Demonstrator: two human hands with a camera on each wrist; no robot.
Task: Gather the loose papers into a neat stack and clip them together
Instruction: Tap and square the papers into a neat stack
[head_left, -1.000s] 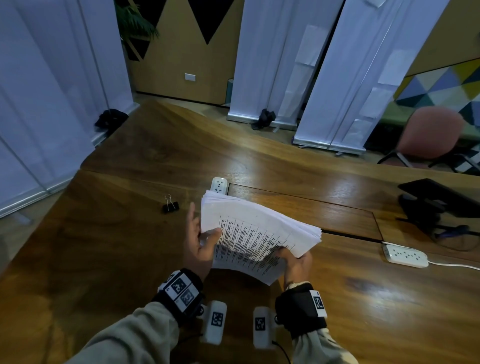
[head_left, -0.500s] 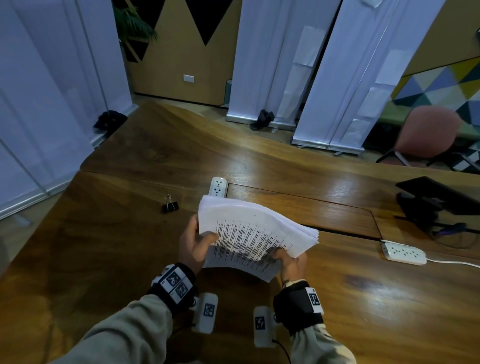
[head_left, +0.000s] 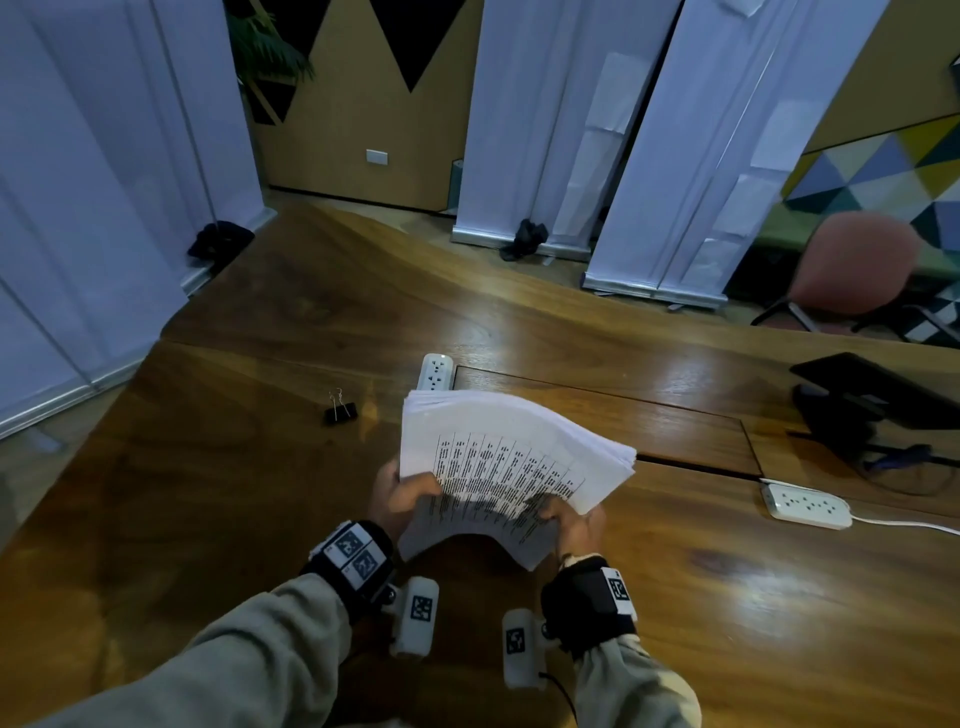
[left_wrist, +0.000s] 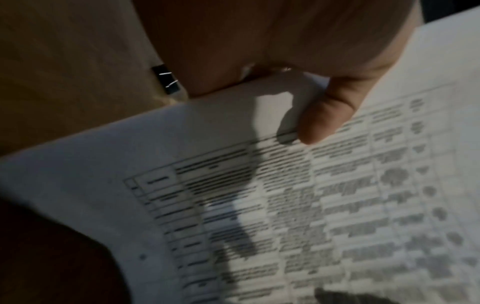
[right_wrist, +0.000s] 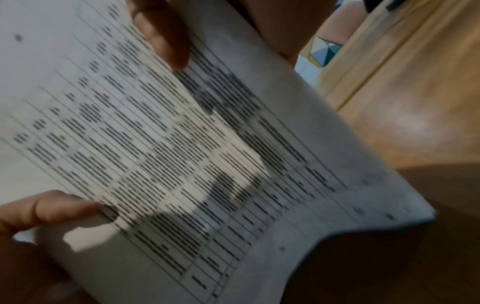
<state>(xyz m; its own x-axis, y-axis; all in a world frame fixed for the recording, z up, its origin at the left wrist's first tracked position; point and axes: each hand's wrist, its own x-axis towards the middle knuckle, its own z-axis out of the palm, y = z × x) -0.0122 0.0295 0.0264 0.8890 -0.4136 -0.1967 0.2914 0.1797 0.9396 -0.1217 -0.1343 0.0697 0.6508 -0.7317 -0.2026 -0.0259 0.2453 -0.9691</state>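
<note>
A thick stack of printed papers (head_left: 511, 457) is held tilted above the wooden table (head_left: 208, 493), its near edge sagging between my hands. My left hand (head_left: 402, 499) grips the stack's left edge, thumb on the top sheet. My right hand (head_left: 574, 519) grips the near right corner, thumb on top. The left wrist view shows my thumb (left_wrist: 324, 117) pressing the papers (left_wrist: 285, 205), with the black binder clip (left_wrist: 166, 79) beyond. In the right wrist view a thumb lies on the printed table of the papers (right_wrist: 182, 154). The black binder clip (head_left: 340, 410) lies on the table, left of the stack.
A white power strip (head_left: 435, 371) lies just behind the stack and another (head_left: 808, 506) sits at the right with its cable. A black stand with cables (head_left: 872, 405) is at the far right. A pink chair (head_left: 852, 265) and white banners (head_left: 561, 119) stand beyond the table.
My left hand has closed its fingers round the stack's left edge, and the stack has dropped slightly and sags more at its near edge. The binder clip has not moved.
</note>
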